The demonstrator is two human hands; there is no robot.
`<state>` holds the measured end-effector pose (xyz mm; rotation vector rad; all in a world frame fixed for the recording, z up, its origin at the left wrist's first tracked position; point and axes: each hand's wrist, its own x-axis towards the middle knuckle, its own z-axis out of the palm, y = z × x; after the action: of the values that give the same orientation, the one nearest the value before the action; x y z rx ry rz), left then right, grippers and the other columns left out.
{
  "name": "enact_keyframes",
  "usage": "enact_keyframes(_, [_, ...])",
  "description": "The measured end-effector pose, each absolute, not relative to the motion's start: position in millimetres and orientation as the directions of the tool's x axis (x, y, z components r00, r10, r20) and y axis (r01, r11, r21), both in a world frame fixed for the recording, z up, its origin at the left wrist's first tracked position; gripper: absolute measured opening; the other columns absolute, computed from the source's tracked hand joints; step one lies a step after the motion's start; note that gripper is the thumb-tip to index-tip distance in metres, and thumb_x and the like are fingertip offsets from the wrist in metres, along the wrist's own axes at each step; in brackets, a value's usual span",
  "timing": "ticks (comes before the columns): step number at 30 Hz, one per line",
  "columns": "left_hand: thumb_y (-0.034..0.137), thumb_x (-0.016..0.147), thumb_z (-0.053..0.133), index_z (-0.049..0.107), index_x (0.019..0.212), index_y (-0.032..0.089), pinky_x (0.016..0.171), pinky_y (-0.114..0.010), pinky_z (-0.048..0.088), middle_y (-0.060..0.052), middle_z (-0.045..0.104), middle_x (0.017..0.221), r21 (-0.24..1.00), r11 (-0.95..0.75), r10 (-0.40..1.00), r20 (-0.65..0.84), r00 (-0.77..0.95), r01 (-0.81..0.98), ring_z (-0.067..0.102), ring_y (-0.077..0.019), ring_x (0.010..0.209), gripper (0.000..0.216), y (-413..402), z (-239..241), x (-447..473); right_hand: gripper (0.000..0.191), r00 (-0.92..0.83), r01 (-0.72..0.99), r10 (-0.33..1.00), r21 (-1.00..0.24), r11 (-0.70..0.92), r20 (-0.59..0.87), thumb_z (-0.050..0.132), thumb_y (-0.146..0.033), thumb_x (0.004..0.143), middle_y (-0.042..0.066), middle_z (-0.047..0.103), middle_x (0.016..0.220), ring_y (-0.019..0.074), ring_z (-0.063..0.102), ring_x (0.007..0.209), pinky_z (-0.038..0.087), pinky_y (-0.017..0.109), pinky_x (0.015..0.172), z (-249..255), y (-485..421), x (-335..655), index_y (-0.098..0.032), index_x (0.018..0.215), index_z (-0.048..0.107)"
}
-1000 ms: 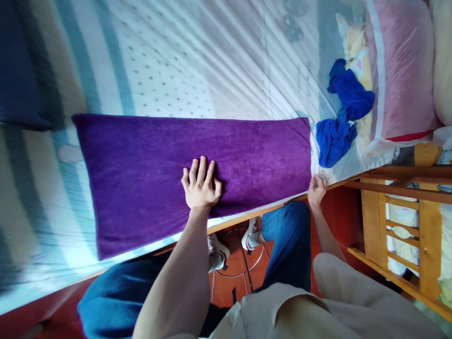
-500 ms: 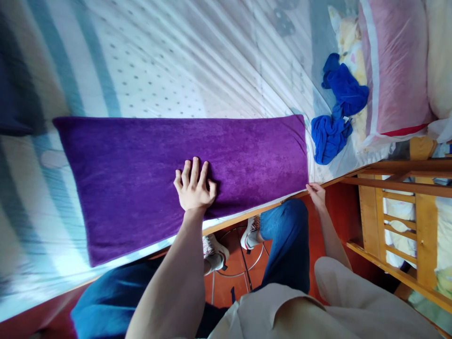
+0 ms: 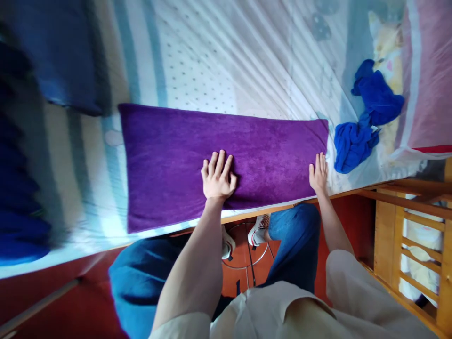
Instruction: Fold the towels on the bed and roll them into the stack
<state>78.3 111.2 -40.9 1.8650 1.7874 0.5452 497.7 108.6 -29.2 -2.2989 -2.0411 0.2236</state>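
A long purple towel (image 3: 169,160), folded into a strip, lies flat along the near edge of the bed. My left hand (image 3: 217,176) rests on its middle with the fingers stretched out and slightly spread, palm down. My right hand (image 3: 318,173) lies flat and open on the towel's right end, near its lower right corner. Neither hand holds anything.
The bed sheet (image 3: 226,61) is pale with teal stripes and dots. A crumpled blue cloth (image 3: 363,117) lies right of the towel beside a pink pillow (image 3: 427,80). Dark blue fabric (image 3: 56,56) lies at the left. A wooden frame (image 3: 409,221) stands at the right; my knees are under the bed edge.
My right hand moved from pinching the towel's lower right corner at the bed edge up onto the towel's end and flattened out. My left hand stayed on the middle. The view shifted left.
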Motion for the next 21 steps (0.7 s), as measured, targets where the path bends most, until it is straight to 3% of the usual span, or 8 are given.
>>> enact_keyframes(7, [0.031,0.092,0.053,0.050,0.160,0.023,0.134,-0.060,0.011,-0.009,0.037,0.172,0.559,-0.027,0.992,-0.086,0.090,0.829,0.025,-0.0346,0.163,0.068,112.1,-37.7,77.9,0.064,0.162,0.968,0.986,-0.187,-0.165,-0.032,0.025,-0.043,0.110,0.019,0.038,0.170,0.0269,0.029,0.162,0.025,0.057,0.131,-37.1,73.5,502.0,-0.013,0.165,0.038])
enact_keyframes(13, [0.031,0.097,0.048,0.043,0.164,0.021,0.135,-0.058,0.008,-0.009,0.030,0.175,0.509,-0.071,0.990,-0.069,0.123,0.858,0.017,-0.0315,0.165,0.068,115.2,-35.7,78.4,0.057,0.212,0.935,0.977,-0.285,-0.213,-0.036,0.034,-0.038,0.107,0.019,0.047,0.165,0.0275,0.033,0.161,0.025,0.057,0.132,-20.9,34.1,506.8,-0.013,0.155,0.054])
enact_keyframes(17, [0.033,0.101,0.041,0.037,0.166,0.015,0.135,-0.059,0.007,-0.014,0.023,0.176,0.463,-0.101,0.986,-0.074,0.152,0.881,0.010,-0.0314,0.166,0.068,92.0,-30.0,89.9,0.050,0.405,0.814,0.912,-0.483,-0.323,0.072,0.046,-0.039,0.103,0.022,0.061,0.151,0.0318,0.048,0.152,0.038,0.056,0.126,8.9,-3.9,481.9,-0.013,0.139,0.067])
enact_keyframes(19, [0.034,0.103,0.038,0.035,0.166,0.013,0.134,-0.061,0.009,-0.016,0.023,0.176,0.444,-0.134,0.976,-0.094,0.195,0.886,0.008,-0.0313,0.166,0.067,63.6,-26.6,101.2,0.045,0.491,0.705,0.867,-0.624,-0.336,0.087,0.050,-0.042,0.102,0.020,0.070,0.139,0.0311,0.063,0.136,0.047,0.053,0.119,25.2,-28.1,448.2,-0.016,0.131,0.071])
enact_keyframes(21, [0.033,0.104,0.036,0.036,0.166,0.013,0.134,-0.061,0.011,-0.017,0.025,0.175,0.438,-0.190,0.959,-0.110,0.262,0.879,0.010,-0.0305,0.166,0.065,28.5,-22.8,114.8,0.041,0.537,0.544,0.844,-0.768,-0.336,0.011,0.054,-0.047,0.101,0.017,0.077,0.123,0.0284,0.074,0.116,0.056,0.049,0.108,36.3,-51.9,403.2,-0.018,0.121,0.075])
